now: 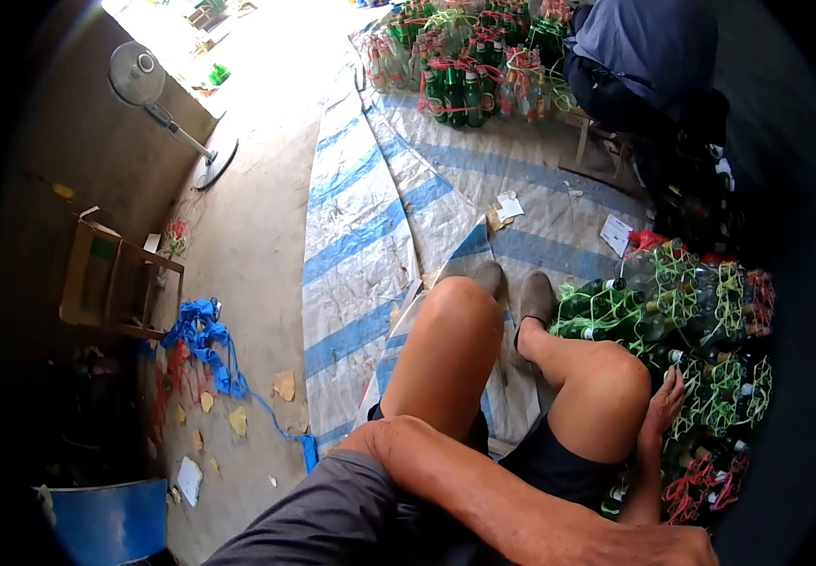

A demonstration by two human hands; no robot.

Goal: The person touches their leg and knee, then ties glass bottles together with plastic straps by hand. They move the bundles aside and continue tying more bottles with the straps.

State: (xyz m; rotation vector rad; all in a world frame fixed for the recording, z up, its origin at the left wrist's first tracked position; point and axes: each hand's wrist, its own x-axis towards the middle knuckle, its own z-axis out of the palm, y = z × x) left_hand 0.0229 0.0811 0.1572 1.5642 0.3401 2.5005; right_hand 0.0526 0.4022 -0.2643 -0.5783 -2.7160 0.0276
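Observation:
I sit with bare knees over a blue-striped white tarp (361, 208). My right hand (665, 401) rests beside my right knee, fingers apart, touching a pile of green glass bottles (691, 311) bundled in green and red string netting. My left arm crosses my lap to the lower right. The back of my left hand (663, 547) shows at the frame's bottom edge, near my right forearm; its fingers are hidden. My grey shoes (521, 292) sit on the tarp just left of the bottle pile.
More tied bottle bundles (474, 66) stand at the far end of the tarp, beside a person in dark blue clothing (644, 47). On the left are a standing fan (139, 75), a wooden crate (111, 274), loose blue string (202, 330) and a blue bin (111, 519).

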